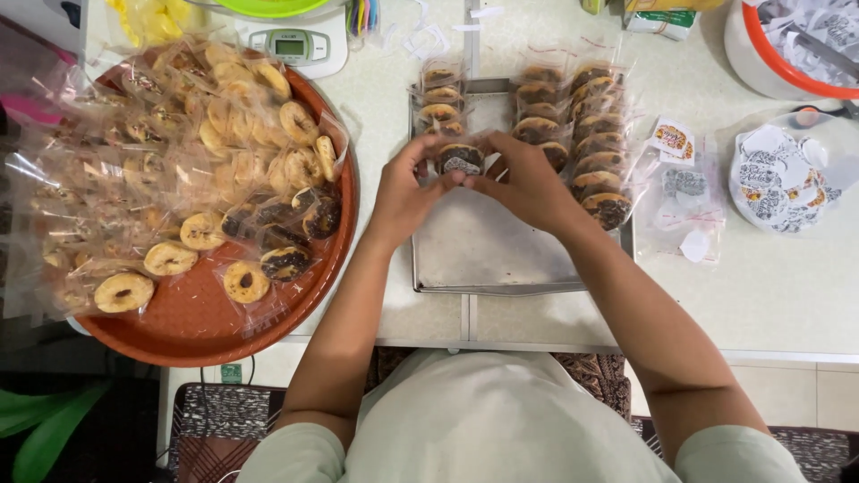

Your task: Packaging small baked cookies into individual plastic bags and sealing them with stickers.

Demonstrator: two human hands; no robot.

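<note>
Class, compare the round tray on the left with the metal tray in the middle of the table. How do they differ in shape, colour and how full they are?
The round tray is circular and reddish-brown; the metal tray is rectangular and silver-grey. The round tray is heaped with bagged pastries over most of its surface, while the metal tray holds neat rows only along its far end, its near part bare. Both hands work over the metal tray, none over the round one. Both trays hold pastries in clear wrappers.

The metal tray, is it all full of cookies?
No, the metal tray holds wrapped cookies only along its far end; the near part is bare.
</note>
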